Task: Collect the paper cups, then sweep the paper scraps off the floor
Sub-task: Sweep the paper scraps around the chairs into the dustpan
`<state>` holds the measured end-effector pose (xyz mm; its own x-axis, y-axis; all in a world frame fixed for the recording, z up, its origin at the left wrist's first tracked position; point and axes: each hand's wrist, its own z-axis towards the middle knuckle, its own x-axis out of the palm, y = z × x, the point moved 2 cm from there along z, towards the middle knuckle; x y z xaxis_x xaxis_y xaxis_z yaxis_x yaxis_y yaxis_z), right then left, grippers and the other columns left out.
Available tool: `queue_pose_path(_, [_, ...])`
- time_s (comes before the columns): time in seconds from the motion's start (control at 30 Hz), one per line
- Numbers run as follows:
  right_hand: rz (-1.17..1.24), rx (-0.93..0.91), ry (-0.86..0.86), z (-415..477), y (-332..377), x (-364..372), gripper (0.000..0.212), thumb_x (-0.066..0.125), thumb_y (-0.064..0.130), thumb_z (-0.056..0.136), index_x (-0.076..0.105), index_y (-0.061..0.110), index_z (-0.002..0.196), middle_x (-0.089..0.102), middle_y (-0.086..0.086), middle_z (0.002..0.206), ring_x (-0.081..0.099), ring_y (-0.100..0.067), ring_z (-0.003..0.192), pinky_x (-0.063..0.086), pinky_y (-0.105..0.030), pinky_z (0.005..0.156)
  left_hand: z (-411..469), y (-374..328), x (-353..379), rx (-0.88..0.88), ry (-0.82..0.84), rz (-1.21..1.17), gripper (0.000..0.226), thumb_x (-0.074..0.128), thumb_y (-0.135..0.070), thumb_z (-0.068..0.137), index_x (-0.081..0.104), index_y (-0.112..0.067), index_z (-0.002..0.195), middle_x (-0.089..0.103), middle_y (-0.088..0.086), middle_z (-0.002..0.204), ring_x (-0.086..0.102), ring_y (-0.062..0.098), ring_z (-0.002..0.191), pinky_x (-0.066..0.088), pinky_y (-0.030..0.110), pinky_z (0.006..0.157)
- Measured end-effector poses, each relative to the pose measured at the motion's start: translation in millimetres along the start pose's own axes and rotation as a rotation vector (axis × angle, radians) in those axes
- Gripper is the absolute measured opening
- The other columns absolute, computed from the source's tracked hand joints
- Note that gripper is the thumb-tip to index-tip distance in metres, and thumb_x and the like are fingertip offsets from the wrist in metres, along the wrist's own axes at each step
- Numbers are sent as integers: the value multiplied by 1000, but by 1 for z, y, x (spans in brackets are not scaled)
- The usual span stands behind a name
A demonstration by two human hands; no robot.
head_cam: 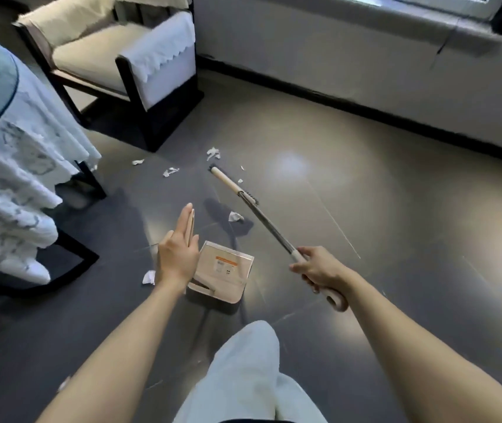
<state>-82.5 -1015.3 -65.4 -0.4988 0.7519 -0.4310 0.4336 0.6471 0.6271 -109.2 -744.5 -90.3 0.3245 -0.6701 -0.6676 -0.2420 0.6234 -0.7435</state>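
Standing over the dark floor (pixel 365 239), you have a cushioned chair (pixel 97 56) at the far left by the wall. A cloth-draped worktop (pixel 15 132) is at your near left.

The broom (pixel 262 218) slants away from you, its head out among the scraps and its shadow on the floor just left of the shaft. Your right hand (pixel 317 270) grips the pale end of its handle, fingers curled round it.

The dustpan (pixel 225 270) sits on the floor just ahead of your leg. Your left hand (pixel 176 257) is open above its left edge, fingers straight and laid along its upright handle.

Paper scraps lie scattered:
- one (pixel 213 153) just beyond the broom head
- two (pixel 170 171) nearer the worktop
- one (pixel 235 216) beside the shaft
- one (pixel 149 276) just left of your left wrist
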Motion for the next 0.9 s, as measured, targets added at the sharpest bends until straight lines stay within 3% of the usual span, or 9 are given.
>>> queue_pose_path(0.1, [-34, 15, 62, 54, 12, -41, 34, 59, 9, 92, 52, -2, 124, 43, -8, 60, 38, -16, 44, 35, -21, 33, 46, -18, 38, -60, -40, 6, 65, 59, -5, 89, 39, -28, 147, 62, 4, 131, 61, 37, 101, 41, 34, 86])
queue_pose_path(0.33, [-120, 41, 195, 167, 37, -112, 35, 57, 6, 92, 49, -6, 125, 41, -8, 57, 37, -17, 43, 33, -21, 32, 122, -45, 114, -177, -24, 13, 69, 60, 2, 88, 35, -21, 148, 57, 7, 136, 59, 37, 107, 36, 31, 91])
queue_pose_path(0.53, [-164, 54, 297, 233, 55, -144, 41, 56, 8, 94, 44, 2, 133, 42, -8, 64, 40, -15, 48, 38, -23, 34, 157, -69, 148, -262, 4, -19, 71, 59, 0, 90, 30, -24, 150, 43, -5, 148, 50, 27, 126, 25, 13, 97])
queue_pose_path(0.67, [-198, 84, 347, 282, 60, -158, 39, 55, 8, 94, 44, 5, 132, 45, -9, 65, 41, -16, 48, 38, -22, 34, 179, -84, 154, -336, 3, 4, 71, 64, -8, 90, 32, -31, 149, 49, 0, 145, 53, 29, 122, 35, 33, 105])
queue_pose_path(0.73, [-177, 149, 388, 302, 59, -163, 32, 51, 9, 96, 45, 6, 127, 45, -9, 65, 41, -15, 47, 37, -21, 36, 179, -86, 153, -433, 10, -36, 72, 64, -11, 89, 32, -43, 146, 61, 8, 129, 62, 31, 107, 48, 47, 96])
queue_pose_path(0.83, [-207, 236, 452, 323, 56, -167, 23, 43, 15, 97, 46, 12, 120, 47, -8, 68, 41, -12, 46, 38, -19, 39, 167, -91, 153, -527, 25, -85, 76, 66, -18, 89, 26, -62, 136, 64, -1, 98, 66, 33, 81, 54, 50, 81])
queue_pose_path(0.9, [-267, 252, 482, 333, 54, -169, 22, 39, 17, 97, 46, 14, 117, 47, -8, 71, 39, -12, 46, 38, -19, 39, 159, -93, 157, -559, -6, -75, 76, 68, -22, 87, 26, -60, 139, 59, -9, 111, 64, 40, 91, 52, 48, 86])
